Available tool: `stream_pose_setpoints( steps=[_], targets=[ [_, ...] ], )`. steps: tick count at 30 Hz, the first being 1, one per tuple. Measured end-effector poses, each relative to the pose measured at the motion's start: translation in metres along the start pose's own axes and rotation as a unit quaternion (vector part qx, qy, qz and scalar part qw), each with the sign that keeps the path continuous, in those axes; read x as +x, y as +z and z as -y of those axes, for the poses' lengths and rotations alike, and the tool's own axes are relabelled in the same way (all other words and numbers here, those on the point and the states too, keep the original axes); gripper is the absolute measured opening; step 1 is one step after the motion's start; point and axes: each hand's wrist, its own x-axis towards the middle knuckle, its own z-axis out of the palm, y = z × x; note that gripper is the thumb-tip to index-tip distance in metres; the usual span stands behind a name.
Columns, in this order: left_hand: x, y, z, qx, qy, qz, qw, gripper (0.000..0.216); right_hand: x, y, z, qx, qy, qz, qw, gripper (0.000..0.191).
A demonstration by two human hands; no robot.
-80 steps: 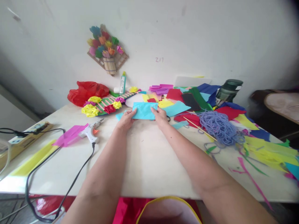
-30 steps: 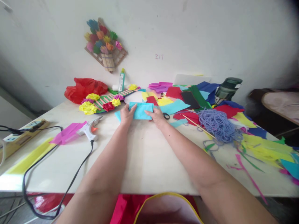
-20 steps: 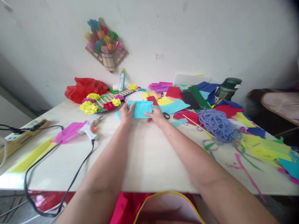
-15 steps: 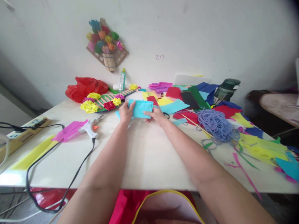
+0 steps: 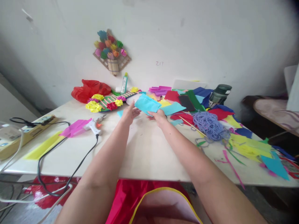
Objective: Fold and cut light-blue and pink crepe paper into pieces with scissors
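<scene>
Mid-frame, our right hand (image 5: 159,116) pinches blue paper (image 5: 147,103), our left hand (image 5: 130,114) spread; likely light, easily creased: edges best.

On the near side of the light blue paper (image 5: 147,104), bare tabletop (image 5: 149,152) leaves a hand room between the two forearms (image 5: 107,152). Left of the paper, the glue gun (image 5: 94,127) and its looping black cord (image 5: 90,151) bar the way; right of it, the wooden stick (image 5: 192,126) and yarn tangle (image 5: 207,125); beyond it, purple strips (image 5: 160,90)
</scene>
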Motion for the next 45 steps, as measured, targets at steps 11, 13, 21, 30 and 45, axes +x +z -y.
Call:
stream_pose_setpoints(
  steps=[11, 13, 21, 30, 45],
  targets=[
    [-0.034, 0.014, 0.041, -0.054, 0.048, 0.057, 0.996, 0.031, -0.026, 0.01, -0.006, 0.039, 0.01, 0.006, 0.999, 0.042],
    [-0.032, 0.013, 0.041, -0.055, 0.059, 0.043, 0.996, 0.033, -0.028, 0.01, -0.004, 0.033, 0.019, 0.026, 0.999, 0.043],
    [-0.03, 0.014, 0.043, -0.054, 0.072, 0.038, 0.995, 0.03, -0.031, 0.013, -0.002, 0.036, 0.019, 0.006, 0.999, 0.037],
    [-0.034, 0.017, 0.037, -0.146, 0.057, 0.012, 0.988, 0.011, -0.025, 0.011, -0.008, 0.041, 0.039, 0.01, 0.998, 0.03],
    [-0.031, 0.013, 0.034, -0.124, 0.052, -0.014, 0.991, 0.01, -0.013, -0.008, -0.006, 0.0, 0.015, -0.097, 0.995, 0.014]
  ],
)
